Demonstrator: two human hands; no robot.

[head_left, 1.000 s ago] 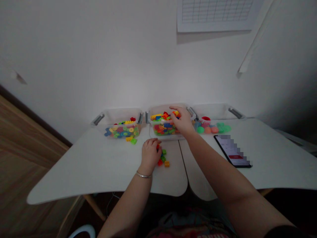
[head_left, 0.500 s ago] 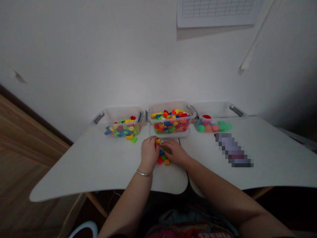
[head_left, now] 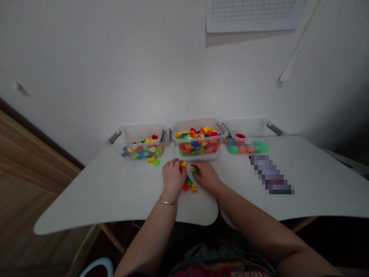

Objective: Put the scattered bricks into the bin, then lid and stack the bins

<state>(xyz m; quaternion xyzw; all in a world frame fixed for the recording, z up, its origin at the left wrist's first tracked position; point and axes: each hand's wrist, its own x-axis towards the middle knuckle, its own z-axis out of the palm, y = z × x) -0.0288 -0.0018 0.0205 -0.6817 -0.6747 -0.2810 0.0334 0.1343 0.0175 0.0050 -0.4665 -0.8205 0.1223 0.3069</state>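
In the head view my left hand [head_left: 173,175] is closed round toy building bricks; a yellow brick [head_left: 183,164] and a bit of red show at its fingertips. My right hand [head_left: 206,175], a little to the right, pinches a green brick [head_left: 195,169] between thumb and fingers. On the table below and between the hands lie a blue brick [head_left: 187,177], a dark green brick [head_left: 189,183], a red brick [head_left: 186,187] and an orange-yellow brick [head_left: 194,189]. My left palm hides part of what it holds.
A clear bin [head_left: 198,148] heaped with bricks stands against the wall, between a left bin [head_left: 138,132] of mixed pieces and a right bin [head_left: 250,130] with balls and a red cup. Loose yellow [head_left: 150,160] and green bricks [head_left: 156,162] lie left. A blurred-out flat object [head_left: 271,175] lies right.
My hands have come apart slightly. The right hand has moved a little to the right with the green brick, and more of the yellow and red pieces at the left hand shows.
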